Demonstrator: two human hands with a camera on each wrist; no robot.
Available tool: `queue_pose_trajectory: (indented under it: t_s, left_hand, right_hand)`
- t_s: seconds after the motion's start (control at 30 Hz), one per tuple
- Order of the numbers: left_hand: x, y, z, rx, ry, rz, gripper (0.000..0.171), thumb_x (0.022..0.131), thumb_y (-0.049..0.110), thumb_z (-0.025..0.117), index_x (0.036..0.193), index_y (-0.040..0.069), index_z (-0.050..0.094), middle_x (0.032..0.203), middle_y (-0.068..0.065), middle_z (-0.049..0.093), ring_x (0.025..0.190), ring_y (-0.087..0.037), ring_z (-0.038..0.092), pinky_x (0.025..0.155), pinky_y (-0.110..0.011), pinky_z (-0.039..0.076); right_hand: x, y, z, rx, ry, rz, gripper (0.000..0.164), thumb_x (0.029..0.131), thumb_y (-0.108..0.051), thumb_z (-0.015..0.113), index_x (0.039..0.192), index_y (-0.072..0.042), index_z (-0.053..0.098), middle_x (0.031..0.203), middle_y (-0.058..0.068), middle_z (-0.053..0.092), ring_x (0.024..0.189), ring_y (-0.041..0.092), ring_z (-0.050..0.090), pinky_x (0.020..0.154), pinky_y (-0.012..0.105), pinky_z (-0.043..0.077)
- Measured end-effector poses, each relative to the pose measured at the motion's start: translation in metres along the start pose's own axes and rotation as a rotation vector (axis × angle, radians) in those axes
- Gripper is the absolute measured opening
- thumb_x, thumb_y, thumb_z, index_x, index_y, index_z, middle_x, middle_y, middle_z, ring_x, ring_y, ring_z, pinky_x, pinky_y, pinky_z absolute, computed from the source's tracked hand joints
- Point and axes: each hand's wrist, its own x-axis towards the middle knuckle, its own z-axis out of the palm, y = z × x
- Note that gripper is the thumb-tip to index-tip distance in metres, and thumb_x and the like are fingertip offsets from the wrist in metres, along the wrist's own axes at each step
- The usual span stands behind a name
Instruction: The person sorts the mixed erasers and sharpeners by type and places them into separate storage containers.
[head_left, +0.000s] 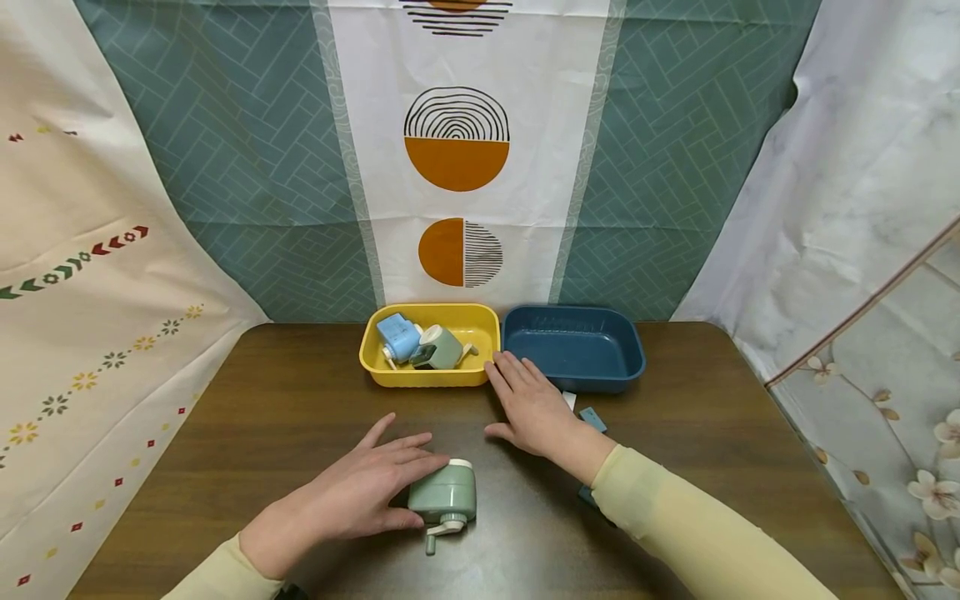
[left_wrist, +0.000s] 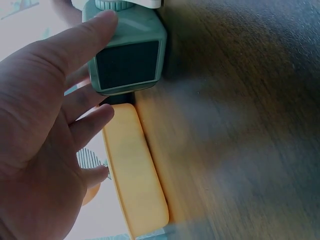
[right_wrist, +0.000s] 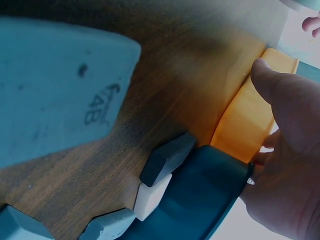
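Note:
My left hand [head_left: 360,487] is at a green hand-crank pencil sharpener [head_left: 444,493] on the table, its thumb and index finger on either side of the body. In the left wrist view the thumb tip lies by the crank's collar, and the other fingers are spread. My right hand [head_left: 536,408] reaches over the table with fairly straight fingers, holding nothing. Its fingertips are at the front right corner of the yellow bin [head_left: 427,379]. Inside that bin lie a blue pencil sharpener [head_left: 399,335] and a green one [head_left: 447,350].
A dark blue bin [head_left: 573,385] stands right of the yellow one. Near my right forearm lie a white eraser [head_left: 569,400], a blue-grey eraser [head_left: 592,418] and, in the right wrist view, a large blue eraser [right_wrist: 60,90] marked 4B. Curtains hang behind and beside the table.

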Motion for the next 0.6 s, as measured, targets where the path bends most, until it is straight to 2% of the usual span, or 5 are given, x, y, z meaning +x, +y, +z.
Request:
queue_pose_trajectory:
  t_s: [0.23, 0.6]
  left_hand:
    - [0.0003, 0.0006, -0.0003, 0.041, 0.059, 0.041, 0.076, 0.092, 0.045, 0.092, 0.155, 0.014, 0.064, 0.144, 0.001, 0.071, 0.146, -0.026, 0.059, 0.124, -0.075, 0.028]
    - [0.0018, 0.0000, -0.0004, 0.051, 0.087, 0.058, 0.072, 0.090, 0.043, 0.094, 0.151, 0.013, 0.067, 0.143, 0.001, 0.072, 0.145, -0.023, 0.060, 0.124, -0.074, 0.030]
  right_hand:
    - [-0.0003, 0.0002, -0.0012, -0.008, 0.006, -0.003, 0.100, 0.102, -0.057, 0.076, 0.172, 0.000, 0.032, 0.178, 0.023, 0.028, 0.165, 0.038, 0.027, 0.134, 0.053, 0.022]
    - [0.0001, -0.0011, -0.0042, -0.007, 0.002, -0.003, 0.100, 0.102, -0.055, 0.078, 0.171, 0.001, 0.033, 0.178, 0.023, 0.030, 0.165, 0.038, 0.029, 0.134, 0.053, 0.023]
